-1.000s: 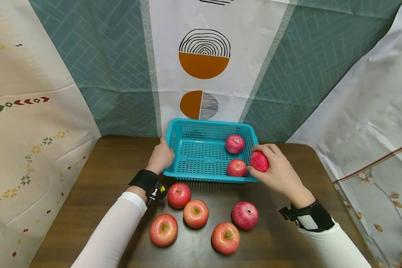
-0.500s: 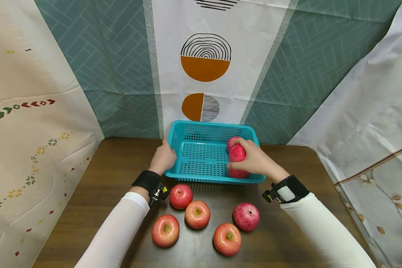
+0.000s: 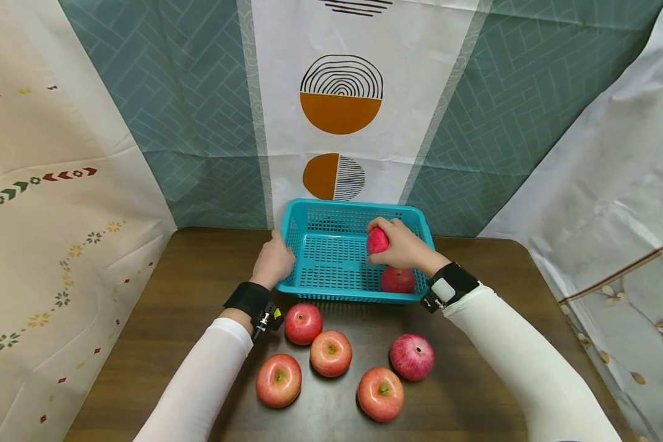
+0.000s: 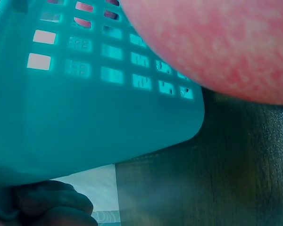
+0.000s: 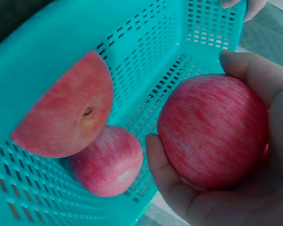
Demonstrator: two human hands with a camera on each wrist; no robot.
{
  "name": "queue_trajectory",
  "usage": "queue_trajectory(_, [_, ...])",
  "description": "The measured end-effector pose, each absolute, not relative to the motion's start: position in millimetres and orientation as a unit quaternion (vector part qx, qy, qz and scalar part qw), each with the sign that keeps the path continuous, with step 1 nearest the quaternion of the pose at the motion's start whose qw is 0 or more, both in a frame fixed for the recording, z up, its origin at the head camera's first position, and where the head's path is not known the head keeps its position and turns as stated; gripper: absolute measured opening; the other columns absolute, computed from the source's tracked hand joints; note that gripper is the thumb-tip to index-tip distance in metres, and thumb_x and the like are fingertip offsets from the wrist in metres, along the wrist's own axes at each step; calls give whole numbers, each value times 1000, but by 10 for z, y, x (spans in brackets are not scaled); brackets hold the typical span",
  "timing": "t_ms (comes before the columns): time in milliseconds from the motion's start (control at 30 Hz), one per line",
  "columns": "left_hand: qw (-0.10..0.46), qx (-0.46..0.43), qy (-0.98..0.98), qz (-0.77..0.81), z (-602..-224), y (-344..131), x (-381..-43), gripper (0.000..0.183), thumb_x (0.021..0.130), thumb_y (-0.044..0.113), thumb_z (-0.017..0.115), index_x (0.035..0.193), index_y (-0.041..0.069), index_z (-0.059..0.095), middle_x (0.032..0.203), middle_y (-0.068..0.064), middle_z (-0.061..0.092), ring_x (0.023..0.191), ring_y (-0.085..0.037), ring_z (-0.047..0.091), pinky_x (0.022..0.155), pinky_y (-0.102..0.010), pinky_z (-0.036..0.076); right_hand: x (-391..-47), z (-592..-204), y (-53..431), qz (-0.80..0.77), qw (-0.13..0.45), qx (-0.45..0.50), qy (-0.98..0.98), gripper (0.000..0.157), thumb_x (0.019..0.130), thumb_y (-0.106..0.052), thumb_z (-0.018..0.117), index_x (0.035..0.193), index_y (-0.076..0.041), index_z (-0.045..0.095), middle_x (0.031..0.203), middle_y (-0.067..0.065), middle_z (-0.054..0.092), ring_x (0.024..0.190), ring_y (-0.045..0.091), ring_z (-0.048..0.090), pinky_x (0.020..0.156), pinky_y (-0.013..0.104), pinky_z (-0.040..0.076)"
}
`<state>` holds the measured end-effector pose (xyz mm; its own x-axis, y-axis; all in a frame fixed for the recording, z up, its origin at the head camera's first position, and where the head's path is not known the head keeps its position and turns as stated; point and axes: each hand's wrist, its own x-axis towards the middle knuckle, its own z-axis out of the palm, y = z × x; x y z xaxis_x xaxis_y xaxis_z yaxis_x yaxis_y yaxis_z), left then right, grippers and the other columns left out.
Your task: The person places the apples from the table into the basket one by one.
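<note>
My right hand (image 3: 400,242) holds a red apple (image 3: 377,240) over the blue plastic basket (image 3: 331,296), thumb on one side and fingers on the other. In the right wrist view this apple (image 5: 212,132) hangs above the basket's slotted floor. Two apples lie in the basket's right end: a front apple (image 3: 398,280) and, seen in the right wrist view, a darker pink apple (image 5: 108,162) that my hand hides in the head view. My left hand (image 3: 274,261) grips the basket's left rim; its curled fingers (image 4: 56,202) show at the rim in the left wrist view.
Several apples lie on the brown table (image 3: 199,307) in front of the basket: a red apple (image 3: 303,323), paler apples (image 3: 331,353) and a dark pink apple (image 3: 412,357) on the right. A patterned cloth (image 3: 215,123) hangs close behind the basket.
My right hand has carried its apple from beyond the basket's right rim leftward to over the basket's inside. My left hand keeps its hold on the left rim.
</note>
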<state>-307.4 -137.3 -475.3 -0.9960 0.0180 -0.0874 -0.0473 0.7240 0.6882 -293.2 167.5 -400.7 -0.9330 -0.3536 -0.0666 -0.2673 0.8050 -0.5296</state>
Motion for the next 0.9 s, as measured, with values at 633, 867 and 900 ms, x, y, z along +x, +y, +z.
queue_trajectory(633, [32,-8,924,381,-4683,-1360,-3064,64,110,14,47,162,-9,18,127,-35,63,102,-45,71,84,-56,58,-3086,-4406,1619,-175,52,-236,954,76,86,-34,92,147,-17,51,140,16,52,127,35,55,92,54,60])
queue_trajectory(867, [44,-15,922,384,-4731,-1372,-3064,65,111,14,47,163,-7,15,127,-34,62,103,-44,70,86,-56,59,-3065,-4542,1619,-154,24,-224,962,79,84,-36,93,148,-16,51,145,17,52,134,36,48,95,57,58])
queue_trajectory(900, [44,-16,922,384,-4739,-1375,-3062,65,111,14,47,164,-7,15,128,-34,62,103,-44,70,86,-56,59,-3062,-4562,1621,-152,22,-222,963,80,84,-36,93,149,-16,52,146,17,51,135,37,48,95,58,58])
